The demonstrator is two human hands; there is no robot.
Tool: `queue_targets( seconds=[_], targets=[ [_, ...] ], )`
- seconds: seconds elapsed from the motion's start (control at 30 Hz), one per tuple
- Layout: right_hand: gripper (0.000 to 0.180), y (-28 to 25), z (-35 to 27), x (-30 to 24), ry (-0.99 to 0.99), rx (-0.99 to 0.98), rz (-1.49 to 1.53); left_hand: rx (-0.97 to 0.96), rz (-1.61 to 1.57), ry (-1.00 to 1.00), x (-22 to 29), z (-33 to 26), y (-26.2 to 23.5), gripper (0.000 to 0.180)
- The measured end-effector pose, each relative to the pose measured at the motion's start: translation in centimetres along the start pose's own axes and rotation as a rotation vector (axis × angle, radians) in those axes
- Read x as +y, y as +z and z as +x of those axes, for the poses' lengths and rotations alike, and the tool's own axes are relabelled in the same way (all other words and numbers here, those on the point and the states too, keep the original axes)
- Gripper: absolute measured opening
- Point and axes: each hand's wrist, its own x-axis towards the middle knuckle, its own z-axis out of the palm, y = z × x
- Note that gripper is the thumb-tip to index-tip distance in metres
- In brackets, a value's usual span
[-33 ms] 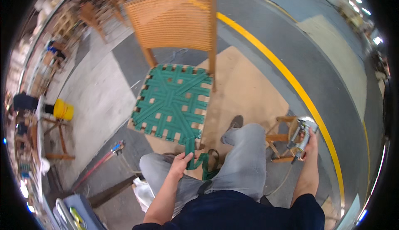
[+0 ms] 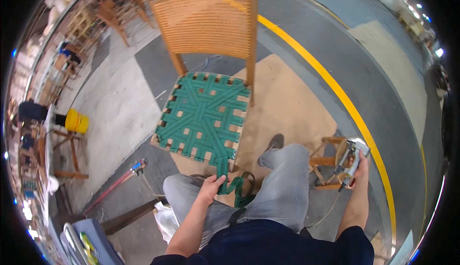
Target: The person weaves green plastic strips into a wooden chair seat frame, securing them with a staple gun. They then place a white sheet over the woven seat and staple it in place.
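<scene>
A wooden chair (image 2: 201, 18) with a slatted back stands in front of me. Green webbing (image 2: 197, 115) crosses its seat frame in a woven pattern, with diagonal bands on top. My left hand (image 2: 211, 189) pinches a loose green webbing strap (image 2: 222, 167) at the near edge of the seat. Beyond the fingers, the strap's slack folds down between my legs. Off to the right, my right hand (image 2: 360, 173) is wrapped round a metal air staple gun (image 2: 353, 157), held above a small wooden stool (image 2: 322, 161) and apart from the chair.
A thin air hose (image 2: 328, 212) trails down from the gun. Brown board (image 2: 292, 97) lies under the chair. To the left are red hoses with blue fittings (image 2: 138, 165), a yellow bucket (image 2: 76, 121) and a grey-blue padded item (image 2: 93, 238). A yellow floor line (image 2: 330, 80) curves along the right.
The view has shifted slightly, so the chair sits a little further right in it. Both hands keep their holds on the strap and the staple gun.
</scene>
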Motion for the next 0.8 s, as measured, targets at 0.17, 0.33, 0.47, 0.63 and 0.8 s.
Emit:
queue_targets(
  seconds=[0.17,0.33,0.47,0.63,0.8],
  targets=[
    [0.04,-0.5,2.5,1.1,-0.704,0.392,-0.274,-0.055,-0.135,-0.026,1.6,-0.1,0.9,0.028],
    [0.047,-3.2,0.1,-0.7,-0.436,0.586,-1.354,-0.162,-0.309,-0.022,2.2,0.1,-0.5,0.032],
    [0.049,-4.8,-3.0,3.1,-0.279,0.609,-1.552,-0.244,-0.325,-0.027,2.5,-0.3,-0.8,0.037],
    [0.068,-7.3,-5.1,3.9,-0.424,0.695,-1.364,-0.433,-0.429,0.001,3.4,0.9,-1.2,0.036],
    [0.062,-6.6,-7.5,3.7,-0.118,0.518,-0.76,-0.338,-0.393,0.119,6.7,0.2,-3.5,0.035]
  ],
)
